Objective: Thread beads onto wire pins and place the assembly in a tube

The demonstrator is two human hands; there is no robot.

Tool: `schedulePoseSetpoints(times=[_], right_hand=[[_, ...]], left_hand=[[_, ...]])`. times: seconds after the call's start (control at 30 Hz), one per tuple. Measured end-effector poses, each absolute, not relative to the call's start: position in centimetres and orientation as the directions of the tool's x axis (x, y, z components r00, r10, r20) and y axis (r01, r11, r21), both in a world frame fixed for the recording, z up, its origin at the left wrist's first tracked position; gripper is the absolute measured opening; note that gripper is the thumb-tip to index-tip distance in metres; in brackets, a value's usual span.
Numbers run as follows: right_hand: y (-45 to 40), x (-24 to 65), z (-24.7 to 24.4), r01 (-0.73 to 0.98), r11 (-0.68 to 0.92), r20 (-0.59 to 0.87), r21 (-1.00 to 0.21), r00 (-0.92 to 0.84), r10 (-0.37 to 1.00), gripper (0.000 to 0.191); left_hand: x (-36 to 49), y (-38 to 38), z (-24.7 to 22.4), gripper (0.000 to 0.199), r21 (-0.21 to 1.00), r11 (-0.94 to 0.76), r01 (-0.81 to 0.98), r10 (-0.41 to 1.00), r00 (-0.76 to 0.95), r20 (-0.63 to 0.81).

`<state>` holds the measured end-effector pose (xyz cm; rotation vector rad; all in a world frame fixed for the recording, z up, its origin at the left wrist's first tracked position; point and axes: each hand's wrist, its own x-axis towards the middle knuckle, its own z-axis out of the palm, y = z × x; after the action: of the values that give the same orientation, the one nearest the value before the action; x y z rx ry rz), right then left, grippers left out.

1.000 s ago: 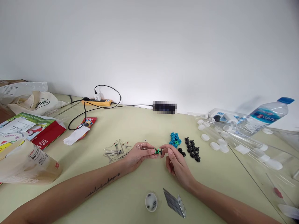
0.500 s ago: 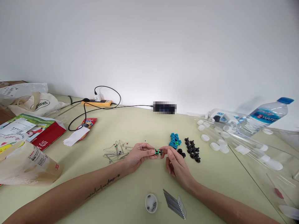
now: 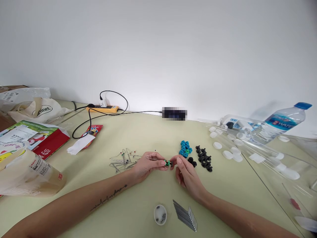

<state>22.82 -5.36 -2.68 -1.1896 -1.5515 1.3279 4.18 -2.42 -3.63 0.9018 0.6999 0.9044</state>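
Near the middle of the table, my left hand (image 3: 151,162) pinches a small green and black part (image 3: 168,163), and a thin bent wire sticks out above its fingers. My right hand (image 3: 185,170) is closed around the black end of the same part, fingertips close to the left ones. Left of the hands lies a loose pile of metal wires (image 3: 123,160) with small coloured tips. Blue ring-like pieces (image 3: 184,148), one of them green, are heaped beyond the right hand. Black knobs (image 3: 204,158) lie in rows beside them.
A white cup (image 3: 160,215) with small metal bits and a row of bent metal rods (image 3: 185,215) lie in front. Left are a drink cup (image 3: 37,175), bags and a power strip (image 3: 109,108). Clear plastic pieces, white discs and a water bottle (image 3: 282,120) are at right.
The green and black part has shifted and tilted slightly between the fingertips. Both hands keep nearly the same place.
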Motion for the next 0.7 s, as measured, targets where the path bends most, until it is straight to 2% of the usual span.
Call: schedulePoseSetpoints(times=[0.17,0.47,0.7], right_hand=[[-5.22,22.81,-2.78,0.265,0.042,-0.048,-0.963,-0.325,0.945,0.046],[-5.26,22.81,-2.77,0.174,0.001,-0.057,-0.985,-0.330,0.942,0.025],[-5.25,22.80,-2.77,0.170,-0.011,-0.067,-0.985,-0.328,0.942,0.020]], left_hand=[[4.16,-2.41,-3.67,0.020,0.898,0.306,-0.317,0.867,0.482,-0.125],[4.04,-2.40,-3.66,0.018,0.875,0.325,-0.359,0.876,0.463,-0.135],[4.03,-2.38,-3.51,0.017,0.875,0.325,-0.360,0.880,0.454,-0.140]])
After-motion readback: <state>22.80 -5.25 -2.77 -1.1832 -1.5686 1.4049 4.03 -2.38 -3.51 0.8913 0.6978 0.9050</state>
